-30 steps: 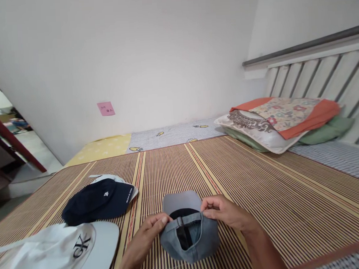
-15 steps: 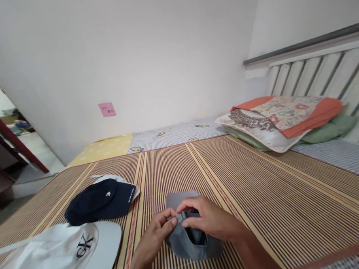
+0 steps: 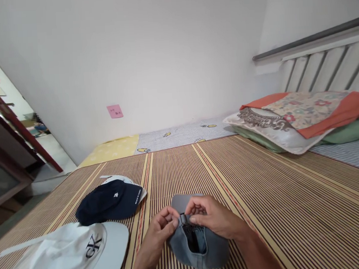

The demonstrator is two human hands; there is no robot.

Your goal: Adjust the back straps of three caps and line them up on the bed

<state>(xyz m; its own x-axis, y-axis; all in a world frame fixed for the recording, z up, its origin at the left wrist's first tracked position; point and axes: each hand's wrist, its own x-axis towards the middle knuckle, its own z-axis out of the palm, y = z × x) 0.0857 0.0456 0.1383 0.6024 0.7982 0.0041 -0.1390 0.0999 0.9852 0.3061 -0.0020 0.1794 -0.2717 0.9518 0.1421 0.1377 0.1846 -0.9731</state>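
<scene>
A grey-blue baseball cap (image 3: 215,250) lies on the striped mat, its back opening facing me and its grey brim (image 3: 180,202) pointing away. Across the opening runs its back strap with a buckle (image 3: 184,218). My left hand (image 3: 161,229) pinches the strap's left end beside the buckle, thumb and forefinger together. From the other side my right hand (image 3: 213,217) grips the strap between thumb and fingers. To the left lie a navy cap (image 3: 107,202) partly over a white cap (image 3: 121,178), and nearer me a white cap with black letters (image 3: 65,255).
The striped bamboo mat (image 3: 262,194) covers the bed. Pillows (image 3: 292,137) with an orange floral cloth (image 3: 312,110) lie at the right, by the slatted headboard (image 3: 318,71). A pink note (image 3: 115,111) is on the wall. Through the doorway at left, a person (image 3: 40,126) shows far off.
My view has turned slightly left, so everything sits farther right. Both hands stay on the strap; the fingers have shifted a little, and more of the cap's opening shows.
</scene>
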